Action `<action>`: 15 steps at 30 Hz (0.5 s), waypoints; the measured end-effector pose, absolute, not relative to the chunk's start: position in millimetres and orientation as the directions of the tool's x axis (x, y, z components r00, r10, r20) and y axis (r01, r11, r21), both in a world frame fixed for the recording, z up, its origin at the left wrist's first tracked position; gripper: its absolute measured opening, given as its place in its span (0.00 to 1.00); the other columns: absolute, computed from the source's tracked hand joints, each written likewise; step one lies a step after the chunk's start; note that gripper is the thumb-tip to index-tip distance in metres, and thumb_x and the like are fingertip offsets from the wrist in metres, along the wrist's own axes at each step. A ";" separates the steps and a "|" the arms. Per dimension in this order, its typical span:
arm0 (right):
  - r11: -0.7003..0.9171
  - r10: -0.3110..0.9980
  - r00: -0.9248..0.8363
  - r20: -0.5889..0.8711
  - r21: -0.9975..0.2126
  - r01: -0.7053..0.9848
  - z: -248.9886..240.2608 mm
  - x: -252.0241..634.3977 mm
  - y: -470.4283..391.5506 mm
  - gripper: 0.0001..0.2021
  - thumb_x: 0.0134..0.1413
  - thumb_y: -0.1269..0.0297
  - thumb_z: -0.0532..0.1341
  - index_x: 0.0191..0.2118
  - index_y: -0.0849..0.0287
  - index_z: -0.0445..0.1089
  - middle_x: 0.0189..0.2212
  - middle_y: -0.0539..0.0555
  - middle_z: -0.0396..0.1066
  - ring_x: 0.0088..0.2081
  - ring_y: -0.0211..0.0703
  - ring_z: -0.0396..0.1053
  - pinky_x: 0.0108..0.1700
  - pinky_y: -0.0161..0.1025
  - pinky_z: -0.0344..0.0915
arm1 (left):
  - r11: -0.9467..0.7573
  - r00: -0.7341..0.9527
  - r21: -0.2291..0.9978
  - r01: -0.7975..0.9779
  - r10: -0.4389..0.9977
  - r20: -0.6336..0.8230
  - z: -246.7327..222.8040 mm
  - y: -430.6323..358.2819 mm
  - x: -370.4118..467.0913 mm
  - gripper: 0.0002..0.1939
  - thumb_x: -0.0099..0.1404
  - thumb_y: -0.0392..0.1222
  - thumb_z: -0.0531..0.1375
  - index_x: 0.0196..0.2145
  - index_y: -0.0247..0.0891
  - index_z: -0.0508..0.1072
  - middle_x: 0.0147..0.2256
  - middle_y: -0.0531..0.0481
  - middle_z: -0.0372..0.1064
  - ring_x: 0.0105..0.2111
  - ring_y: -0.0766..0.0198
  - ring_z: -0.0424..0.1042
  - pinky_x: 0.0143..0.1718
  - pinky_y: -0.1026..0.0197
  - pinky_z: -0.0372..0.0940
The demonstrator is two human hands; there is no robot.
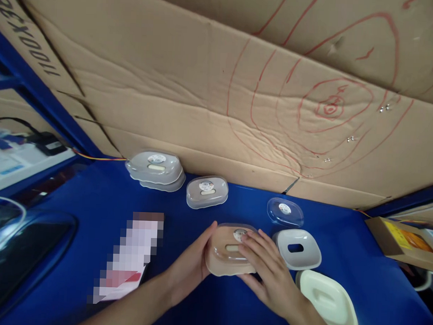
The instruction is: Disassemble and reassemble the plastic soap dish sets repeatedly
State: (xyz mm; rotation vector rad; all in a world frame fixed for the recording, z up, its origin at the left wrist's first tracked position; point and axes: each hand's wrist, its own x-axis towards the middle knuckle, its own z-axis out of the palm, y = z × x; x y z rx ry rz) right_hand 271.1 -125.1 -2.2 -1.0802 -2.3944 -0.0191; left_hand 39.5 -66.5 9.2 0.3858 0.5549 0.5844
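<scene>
A pinkish oval box [220, 245] with a clear lid and a round sticker is held between my two hands, above the blue table. My left hand [195, 259] grips its left side, the thumb up along the edge. Over the lid's right part lie the fingers of my right hand [268, 264], with its thumb under the near right edge. Right of them are a white oval piece [311, 249] with a slot and a pale green oval piece [327, 301]. A clear lid [294, 215] lies behind the white piece.
Lidded oval boxes [155, 169] are stacked at the back left, beside a single lidded box [215, 193]. A blurred-out item [131, 254] lies left of my hands. A cardboard wall [169, 85] stands behind; a small carton [401, 242] is at right, a dark device [17, 264] at far left.
</scene>
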 end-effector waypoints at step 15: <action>0.459 0.826 -0.403 0.395 -0.055 0.887 14.2 280.0 -67.5 0.25 0.61 0.77 0.59 0.63 0.58 0.65 0.62 0.63 0.71 0.65 0.56 0.68 0.67 0.65 0.66 | 0.691 0.522 0.597 -0.407 0.712 -0.469 -8.6 -74.9 41.3 0.30 0.71 0.54 0.58 0.63 0.35 0.62 0.49 0.33 0.78 0.39 0.52 0.80 0.46 0.50 0.68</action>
